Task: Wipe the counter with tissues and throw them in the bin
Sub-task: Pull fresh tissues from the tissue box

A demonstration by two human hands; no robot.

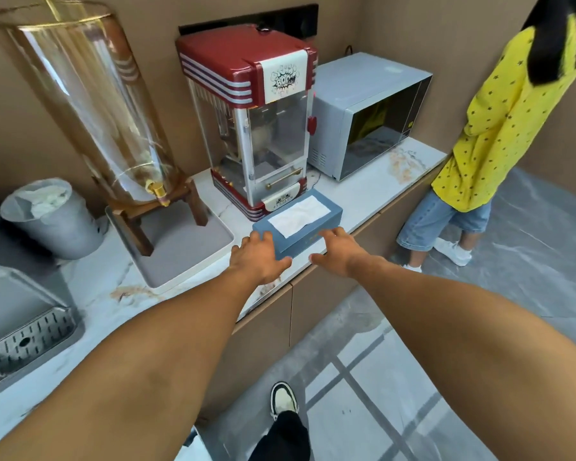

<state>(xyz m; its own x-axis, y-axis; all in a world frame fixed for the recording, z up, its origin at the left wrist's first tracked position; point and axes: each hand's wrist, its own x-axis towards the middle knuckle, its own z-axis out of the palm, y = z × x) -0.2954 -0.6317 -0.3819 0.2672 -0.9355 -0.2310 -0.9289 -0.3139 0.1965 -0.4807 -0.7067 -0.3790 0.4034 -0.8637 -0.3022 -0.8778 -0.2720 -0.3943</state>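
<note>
A blue tissue box [326, 216] lies near the front edge of the marble counter [90, 281], with a white tissue [298, 214] flat across its top. My left hand [258, 257] rests against the box's near left corner, fingers spread. My right hand [338, 249] hovers at the box's near right side, fingers apart, holding nothing. Brownish stains mark the counter at left [130, 292] and in front of the microwave [403, 164]. A grey bin [55, 224] with a liner and crumpled white tissues stands at the back left of the counter.
Behind the box stand a red popcorn machine [256, 118], a grey microwave [369, 114] and a glass drink dispenser [90, 108] on a wooden stand in a tray [180, 257]. A steel drip tray [27, 341] sits far left. A person in a yellow shirt [499, 128] stands at the counter's right end.
</note>
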